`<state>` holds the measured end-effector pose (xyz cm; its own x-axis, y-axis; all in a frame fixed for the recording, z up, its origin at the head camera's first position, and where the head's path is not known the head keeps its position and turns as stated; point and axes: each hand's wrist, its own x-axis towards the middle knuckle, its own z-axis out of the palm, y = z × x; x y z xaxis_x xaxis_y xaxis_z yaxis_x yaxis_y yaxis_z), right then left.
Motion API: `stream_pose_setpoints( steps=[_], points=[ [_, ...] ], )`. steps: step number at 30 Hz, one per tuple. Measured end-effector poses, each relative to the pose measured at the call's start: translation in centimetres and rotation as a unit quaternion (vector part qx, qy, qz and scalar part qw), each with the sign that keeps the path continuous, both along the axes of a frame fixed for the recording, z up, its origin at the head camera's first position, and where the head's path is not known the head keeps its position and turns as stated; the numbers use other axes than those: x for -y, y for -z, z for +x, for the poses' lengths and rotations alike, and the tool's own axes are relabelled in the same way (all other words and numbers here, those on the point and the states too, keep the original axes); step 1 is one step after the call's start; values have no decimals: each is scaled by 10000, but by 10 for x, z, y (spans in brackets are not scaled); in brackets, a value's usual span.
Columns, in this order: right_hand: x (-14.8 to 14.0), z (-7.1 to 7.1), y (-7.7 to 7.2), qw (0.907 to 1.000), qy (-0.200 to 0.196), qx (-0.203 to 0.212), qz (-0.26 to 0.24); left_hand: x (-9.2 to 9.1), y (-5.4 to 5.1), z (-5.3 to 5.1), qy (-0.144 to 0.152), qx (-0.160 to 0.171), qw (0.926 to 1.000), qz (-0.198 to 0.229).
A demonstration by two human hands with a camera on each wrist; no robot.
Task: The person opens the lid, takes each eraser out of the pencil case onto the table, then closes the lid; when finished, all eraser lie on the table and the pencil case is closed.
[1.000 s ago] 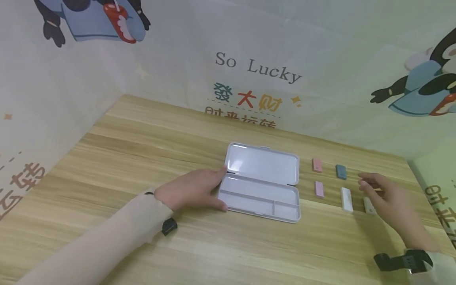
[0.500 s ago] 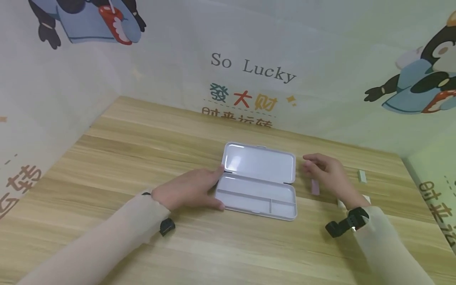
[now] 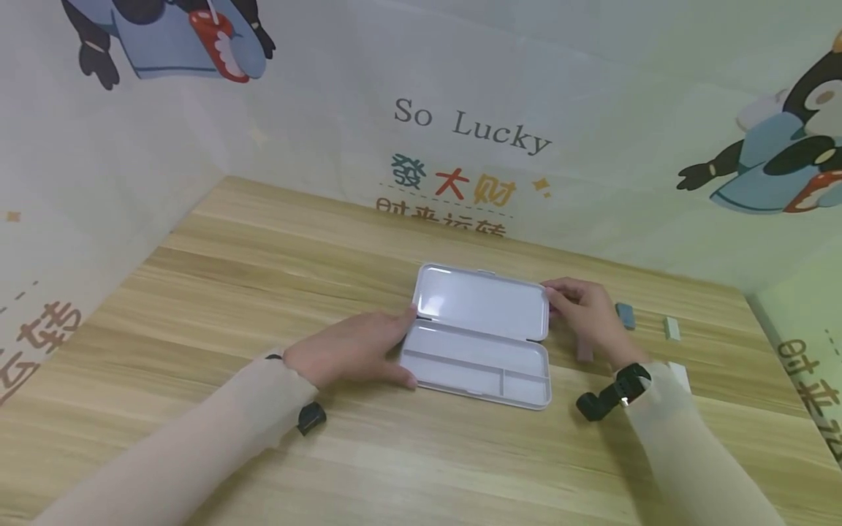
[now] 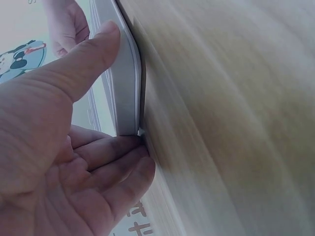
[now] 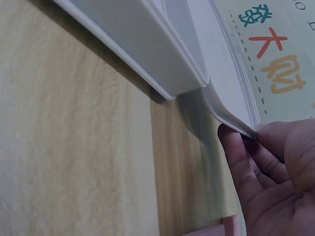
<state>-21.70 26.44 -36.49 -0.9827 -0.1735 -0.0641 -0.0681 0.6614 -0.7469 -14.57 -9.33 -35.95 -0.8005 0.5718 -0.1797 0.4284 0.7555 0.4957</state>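
Note:
A white pencil case (image 3: 483, 303) lies open and flat on the table, its lid toward the wall and its divided base toward me. At its left end my left hand (image 3: 355, 347) holds the base, thumb on the front corner and fingers by the hinge. My right hand (image 3: 592, 314) pinches the lid's right edge; in the right wrist view the thumb is above and curled fingers (image 5: 241, 164) are below. Beside that hand lie a blue block (image 3: 626, 315) and a partly covered pink block (image 3: 585, 350), small and eraser-like.
Right of my right hand lie a small pale block (image 3: 672, 328) and a white block (image 3: 679, 375), partly behind the sleeve. A printed cloth wall (image 3: 316, 131) borders the wooden table (image 3: 408, 467) at the back and sides.
My right hand has moved left from over the blocks at the right to the lid's right edge and taken hold of it. The left hand stays at the case's left end.

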Motion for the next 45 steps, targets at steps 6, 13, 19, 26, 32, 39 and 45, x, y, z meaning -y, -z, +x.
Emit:
stream_pose_setpoints(
  steps=[6, 13, 19, 26, 32, 39, 45],
  points=[
    [1, 0, 1, 9999, 107, -49, 72, 0, 1, 0, 42, -66, 10000, 19],
    [2, 0, 4, 9997, 156, -140, 146, -1, 0, 2, 89, -108, 9999, 77],
    [3, 0, 3, 9995, 227, -143, 168, -2, -1, 2, 59, -127, 9999, 56],
    [5, 3, 0, 9994, 305, -122, 132, 0, -1, 3, 70, -130, 9996, 225],
    [7, 7, -4, 9989, 421, -176, 50, -1, -1, 2, 70, -60, 9997, 233],
    [10, 13, -9, 9972, 418, -601, -157, 2, 2, 2, 115, -277, 9995, 62],
    [10, 19, -13, 9915, 429, -1154, -411, 0, 4, 1, 122, -369, 9992, -62]
  ],
)
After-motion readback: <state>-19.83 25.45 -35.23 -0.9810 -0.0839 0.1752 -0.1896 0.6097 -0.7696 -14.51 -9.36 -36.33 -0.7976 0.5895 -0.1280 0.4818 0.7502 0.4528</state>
